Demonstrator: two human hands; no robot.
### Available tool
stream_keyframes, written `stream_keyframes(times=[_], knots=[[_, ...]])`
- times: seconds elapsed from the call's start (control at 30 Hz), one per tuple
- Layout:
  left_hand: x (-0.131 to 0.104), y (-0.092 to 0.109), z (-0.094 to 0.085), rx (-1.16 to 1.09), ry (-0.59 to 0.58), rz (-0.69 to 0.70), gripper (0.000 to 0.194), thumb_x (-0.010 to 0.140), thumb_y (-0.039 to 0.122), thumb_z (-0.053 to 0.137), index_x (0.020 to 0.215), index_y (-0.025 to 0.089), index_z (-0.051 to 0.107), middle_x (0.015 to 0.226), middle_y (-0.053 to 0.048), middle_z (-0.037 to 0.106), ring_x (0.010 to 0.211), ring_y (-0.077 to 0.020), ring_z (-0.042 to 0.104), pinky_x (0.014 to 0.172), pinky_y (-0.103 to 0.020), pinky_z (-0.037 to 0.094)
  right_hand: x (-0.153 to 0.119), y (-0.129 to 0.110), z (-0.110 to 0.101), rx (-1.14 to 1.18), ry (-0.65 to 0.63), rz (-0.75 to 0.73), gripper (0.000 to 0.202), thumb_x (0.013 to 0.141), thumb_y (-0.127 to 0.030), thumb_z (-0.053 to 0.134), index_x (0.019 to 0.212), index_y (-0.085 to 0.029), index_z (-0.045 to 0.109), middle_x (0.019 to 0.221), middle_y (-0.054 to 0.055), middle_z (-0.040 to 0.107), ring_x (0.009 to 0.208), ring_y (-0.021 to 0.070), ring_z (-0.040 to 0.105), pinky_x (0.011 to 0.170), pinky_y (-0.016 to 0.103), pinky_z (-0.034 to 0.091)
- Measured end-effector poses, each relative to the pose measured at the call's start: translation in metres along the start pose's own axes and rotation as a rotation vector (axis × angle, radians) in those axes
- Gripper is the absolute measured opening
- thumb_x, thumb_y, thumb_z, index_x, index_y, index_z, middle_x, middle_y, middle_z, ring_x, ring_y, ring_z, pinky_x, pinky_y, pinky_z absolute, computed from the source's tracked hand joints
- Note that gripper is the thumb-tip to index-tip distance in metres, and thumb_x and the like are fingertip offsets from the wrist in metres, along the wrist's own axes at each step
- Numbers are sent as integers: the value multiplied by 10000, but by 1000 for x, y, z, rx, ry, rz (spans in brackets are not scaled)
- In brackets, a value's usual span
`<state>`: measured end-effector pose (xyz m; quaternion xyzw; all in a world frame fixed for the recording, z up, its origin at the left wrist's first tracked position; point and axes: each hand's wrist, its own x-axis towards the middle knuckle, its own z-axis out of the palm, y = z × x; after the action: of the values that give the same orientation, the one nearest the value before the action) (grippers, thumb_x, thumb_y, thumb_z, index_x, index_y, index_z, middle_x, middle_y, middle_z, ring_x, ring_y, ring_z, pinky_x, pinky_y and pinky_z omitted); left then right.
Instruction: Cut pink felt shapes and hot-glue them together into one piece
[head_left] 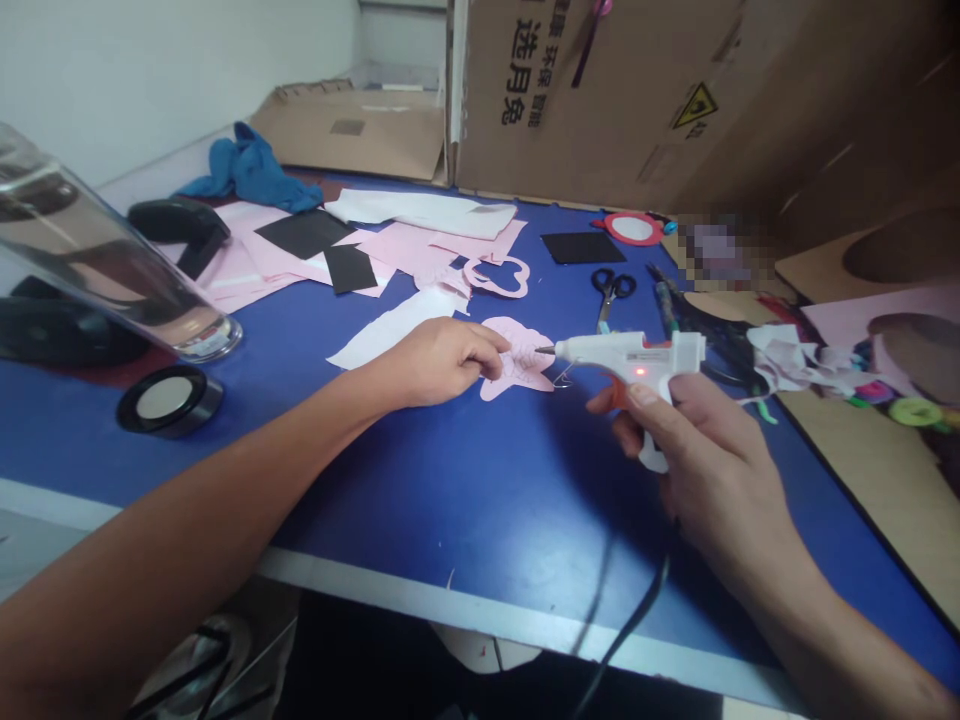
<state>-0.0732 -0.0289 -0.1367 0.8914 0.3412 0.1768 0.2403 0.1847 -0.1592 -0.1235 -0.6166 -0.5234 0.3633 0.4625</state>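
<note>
Where the table runs off to the far left, a clear container stands beside a black roll. Left hand: fingers bent, tips on the left edge of a pink cutout lying on the table; pinching or only pressing, cannot tell. Nozzle of white glue gun at cutout's right edge, contact unclear. Black scissors lie beyond. Right hand wrapped round the gun's grip, finger at orange trigger.
</note>
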Motion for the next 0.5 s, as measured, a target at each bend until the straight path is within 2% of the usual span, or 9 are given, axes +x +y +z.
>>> stream_keyframes(times=[0.23, 0.4, 0.5], knots=[[-1, 0, 2, 27, 8, 30, 497, 830, 17, 504, 1038, 263, 883, 1371, 22, 802, 1305, -210, 738, 1158, -337, 569, -1, 0, -1, -26, 6, -2, 389, 990, -607, 703, 960, -237, 819, 677, 6, 597, 511, 127, 433, 360, 234, 217], [0, 0, 2, 31, -7, 20, 484, 822, 17, 502, 997, 259, 884, 1395, 21, 791, 1314, -210, 734, 1151, -321, 569, -2, -5, 1, -23, 5, 22, 404, 980, -617, 706, 947, -229, 812, 674, -3, 588, 465, 118, 394, 346, 251, 205], [-1, 2, 2, 28, 14, 2, 496, 852, 19, 501, 1098, 255, 862, 1329, 15, 819, 1233, -204, 766, 1104, -329, 589, -2, -5, 0, -21, 4, 19, 397, 982, -615, 708, 955, -232, 811, 675, -9, 588, 446, 110, 368, 342, 254, 193]])
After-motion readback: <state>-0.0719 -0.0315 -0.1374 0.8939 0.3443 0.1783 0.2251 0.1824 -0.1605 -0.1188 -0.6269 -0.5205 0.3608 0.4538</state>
